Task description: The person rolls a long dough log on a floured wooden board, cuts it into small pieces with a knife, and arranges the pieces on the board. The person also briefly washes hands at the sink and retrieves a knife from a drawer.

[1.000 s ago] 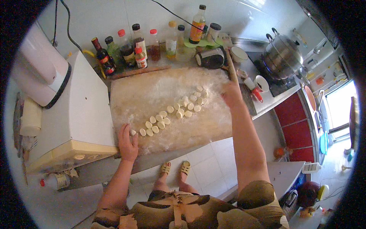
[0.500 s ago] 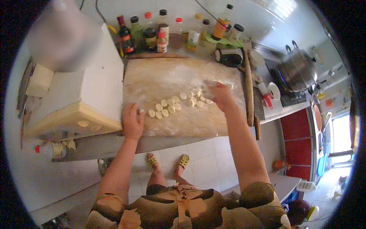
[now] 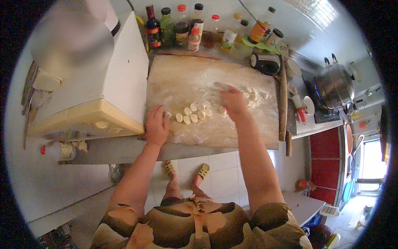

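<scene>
On a floured wooden board [image 3: 182, 76] lie several small, pale rounds of cut dough. My left hand [image 3: 156, 126] rests at the board's left edge, fingers lying flat, with a dough piece [image 3: 167, 115] against the fingertips and thumb. Just right of it sits a cluster of dough pieces [image 3: 193, 108]. My right hand [image 3: 234, 101] hovers over the board's right half, fingers stretched leftward and smeared by motion; nothing shows in it. One dough piece [image 3: 223, 110] lies by its wrist side, and more dough pieces [image 3: 252, 94] are scattered to its right.
Sauce and oil bottles [image 3: 181, 31] line the wall behind the board. A white cabinet-like appliance [image 3: 124, 74] stands at left. A rolling pin [image 3: 283, 103] lies along the right edge. Beyond it, a steel pot [image 3: 335, 81] sits on a lit gas stove.
My right hand has swept left across the board, leaving dough pieces uncovered on its right. My left hand stays by the same dough piece. The whole view has shifted a little.
</scene>
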